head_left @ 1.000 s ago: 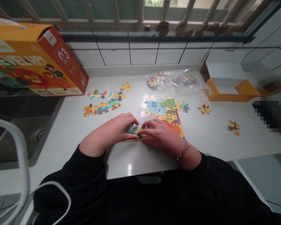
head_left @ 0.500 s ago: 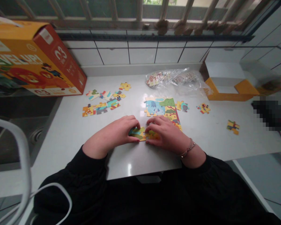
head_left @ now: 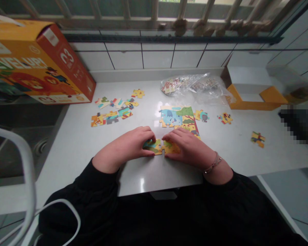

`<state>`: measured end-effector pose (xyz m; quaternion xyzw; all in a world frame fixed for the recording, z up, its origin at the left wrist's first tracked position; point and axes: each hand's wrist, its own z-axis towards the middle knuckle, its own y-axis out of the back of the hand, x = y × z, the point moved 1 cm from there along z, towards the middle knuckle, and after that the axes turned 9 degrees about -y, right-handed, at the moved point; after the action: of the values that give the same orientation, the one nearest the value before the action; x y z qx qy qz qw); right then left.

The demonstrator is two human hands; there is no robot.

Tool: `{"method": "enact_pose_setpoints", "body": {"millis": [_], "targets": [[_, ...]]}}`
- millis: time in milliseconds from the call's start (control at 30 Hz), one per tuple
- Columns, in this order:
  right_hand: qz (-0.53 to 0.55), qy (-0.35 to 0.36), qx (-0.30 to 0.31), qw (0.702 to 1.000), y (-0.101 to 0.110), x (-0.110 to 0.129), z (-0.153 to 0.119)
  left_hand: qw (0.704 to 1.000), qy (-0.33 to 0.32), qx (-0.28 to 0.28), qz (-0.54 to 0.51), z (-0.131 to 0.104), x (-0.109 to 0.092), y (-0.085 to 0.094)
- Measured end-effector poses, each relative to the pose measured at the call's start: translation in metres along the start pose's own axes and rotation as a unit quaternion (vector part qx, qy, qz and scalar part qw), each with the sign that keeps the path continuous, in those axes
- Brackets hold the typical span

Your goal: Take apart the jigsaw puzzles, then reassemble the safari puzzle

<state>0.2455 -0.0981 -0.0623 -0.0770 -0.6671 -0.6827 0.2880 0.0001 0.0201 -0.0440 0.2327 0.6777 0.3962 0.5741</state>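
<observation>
My left hand point(head_left: 141, 141) grips a green and blue puzzle piece point(head_left: 156, 147) between thumb and fingers on the white counter. Just right of it, my right hand point(head_left: 186, 145) holds a yellow-orange puzzle piece point(head_left: 169, 147) by its edges. A narrow gap separates the two pieces. Beyond my right hand lies a joined puzzle section point(head_left: 173, 117) with a blue elephant and a tree, partly covered by my fingers. A loose piece with a grey shape point(head_left: 202, 115) lies against its right side.
Several loose pieces point(head_left: 112, 117) lie at the left, others point(head_left: 225, 118) at the right. Behind are plastic bags of pieces point(head_left: 176, 84) and an open orange box point(head_left: 251, 104). A large orange box point(head_left: 66, 65) stands back left, near a sink point(head_left: 17, 150) and white cable point(head_left: 28, 164).
My right hand and its yellow-orange piece have shifted slightly right, opening a gap from the left piece. The whole view has also moved a little.
</observation>
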Motion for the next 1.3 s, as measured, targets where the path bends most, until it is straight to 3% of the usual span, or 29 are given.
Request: {"method": "enact_pose_setpoints", "body": {"millis": [900, 1300], "targets": [[0.007, 0.022, 0.003, 1.000, -0.001, -0.001, -0.001, 1.000, -0.010, -0.001, -0.017, 0.005, -0.007, -0.004], [-0.013, 0.035, 0.023, 0.999, 0.001, 0.010, -0.005, 1.000, -0.017, 0.012, -0.012, 0.004, -0.007, -0.004]]}}
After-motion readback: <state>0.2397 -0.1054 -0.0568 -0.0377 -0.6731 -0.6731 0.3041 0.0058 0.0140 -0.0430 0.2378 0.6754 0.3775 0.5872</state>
